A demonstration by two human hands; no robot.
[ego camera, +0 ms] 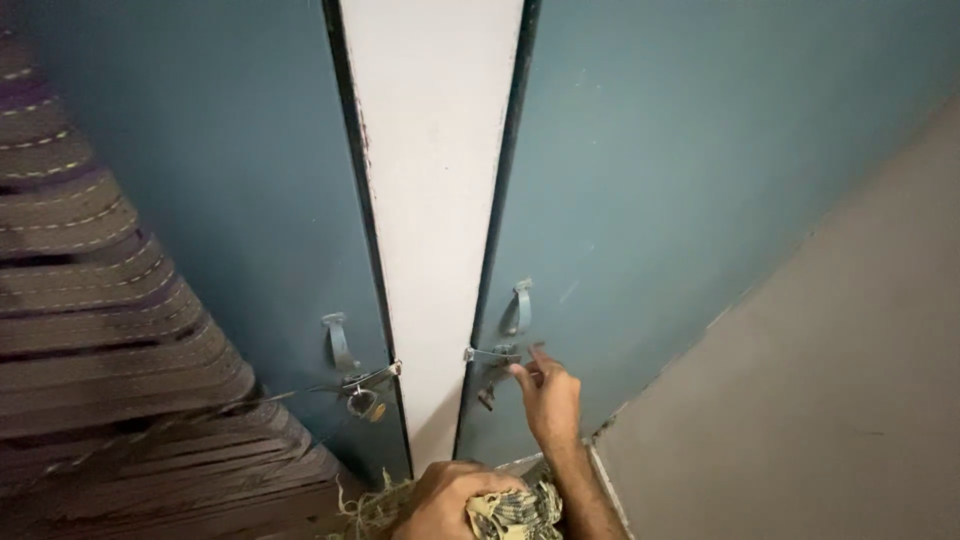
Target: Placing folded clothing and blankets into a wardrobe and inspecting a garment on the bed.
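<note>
Stacked brown slats [100, 330] with pale dashed stitching fill the left side, leaning up beside a blue-grey metal door [220, 200]. That left door carries a small upright handle [338, 342], and below it a hasp with a ring-shaped padlock [362, 401] hanging from it; a thin wire or string runs off to the left from there. Between the two doors stands a white painted pillar [430, 180], scuffed along its edges.

At the near bottom edge the left hand [445, 505] is closed around a bundle of frayed checked cloth [515, 512] with straw-like fibres sticking out. I judge it soft and light, easy to bunch, best gripped around its bulk as it is now.

Further right, the right hand [548, 395] reaches to the latch [497, 362] on the right door [680, 180], fingertips on or just at the metal bolt, below that door's own handle [520, 305]. The grip looks narrow and pinching, though I cannot tell whether it actually holds the bolt. The latch looks stiff, thin and hard, probably needing a firm pinch at its projecting end and a sideways slide.

A grey plastered wall [820, 400] slants away on the far right. No labels, signs or packages show anywhere.
</note>
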